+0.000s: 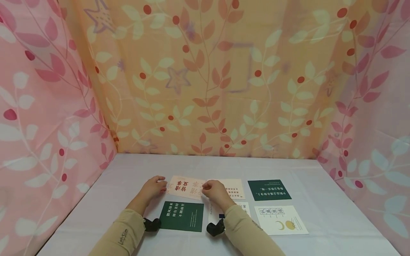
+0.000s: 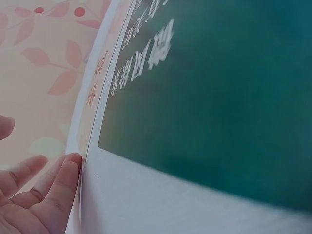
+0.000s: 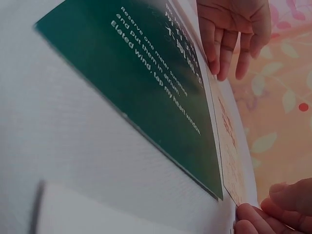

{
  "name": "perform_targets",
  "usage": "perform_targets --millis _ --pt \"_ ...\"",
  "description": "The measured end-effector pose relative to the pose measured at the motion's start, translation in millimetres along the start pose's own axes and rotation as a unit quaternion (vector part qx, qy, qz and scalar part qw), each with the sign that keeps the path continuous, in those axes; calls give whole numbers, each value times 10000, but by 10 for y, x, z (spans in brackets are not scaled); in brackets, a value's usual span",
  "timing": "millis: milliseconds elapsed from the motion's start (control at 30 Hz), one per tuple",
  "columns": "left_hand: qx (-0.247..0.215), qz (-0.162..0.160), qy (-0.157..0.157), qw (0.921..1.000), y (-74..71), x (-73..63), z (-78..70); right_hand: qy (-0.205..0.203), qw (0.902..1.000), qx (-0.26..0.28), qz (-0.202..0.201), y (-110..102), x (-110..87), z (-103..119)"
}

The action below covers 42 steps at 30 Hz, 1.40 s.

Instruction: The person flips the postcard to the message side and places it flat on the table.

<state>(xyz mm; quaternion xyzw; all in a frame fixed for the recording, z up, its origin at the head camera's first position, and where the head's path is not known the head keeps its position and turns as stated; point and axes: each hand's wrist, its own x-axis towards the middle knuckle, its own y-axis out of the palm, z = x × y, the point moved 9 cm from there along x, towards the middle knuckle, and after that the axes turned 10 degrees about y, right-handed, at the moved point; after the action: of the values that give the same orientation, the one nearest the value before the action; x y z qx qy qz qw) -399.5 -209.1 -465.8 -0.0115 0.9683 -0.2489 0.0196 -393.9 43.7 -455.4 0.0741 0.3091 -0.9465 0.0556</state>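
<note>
A peach card with red characters (image 1: 184,185) lies flat in the back row of cards on the white table. My left hand (image 1: 155,186) rests at its left edge, fingers extended and thumb apart, the fingertips right at the card in the left wrist view. At its right end is my right hand (image 1: 216,193), fingers bent and fingertips touching near the edge, thumb raised off the card. Nearer me, a dark green card with white writing (image 1: 182,216) lies between my forearms. My right hand and wrist partly cover a cream card (image 1: 237,186) and a white card (image 1: 213,209).
To the right lie another green card (image 1: 269,189) and a white card with a moon and sun (image 1: 282,220). Black wrist straps' camera mounts (image 1: 215,228) hang under both wrists. Leaf-patterned cloth (image 1: 208,89) walls the table (image 1: 144,161) at the back and sides.
</note>
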Motion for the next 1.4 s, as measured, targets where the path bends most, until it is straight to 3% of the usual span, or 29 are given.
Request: perform_targets --millis 367,733,1167,1400 --pt "-693 -43 -211 9974 -13 -25 42 59 9999 -22 95 38 -10 -1" --pt "-981 0 -239 9949 -4 1 61 -11 10000 -52 -9 34 15 -10" --pt "-449 -126 -76 9989 27 77 121 -113 9999 30 -22 22 -2 6" --pt "-409 -147 185 9989 57 82 54 -114 9999 20 -31 12 3 -13"
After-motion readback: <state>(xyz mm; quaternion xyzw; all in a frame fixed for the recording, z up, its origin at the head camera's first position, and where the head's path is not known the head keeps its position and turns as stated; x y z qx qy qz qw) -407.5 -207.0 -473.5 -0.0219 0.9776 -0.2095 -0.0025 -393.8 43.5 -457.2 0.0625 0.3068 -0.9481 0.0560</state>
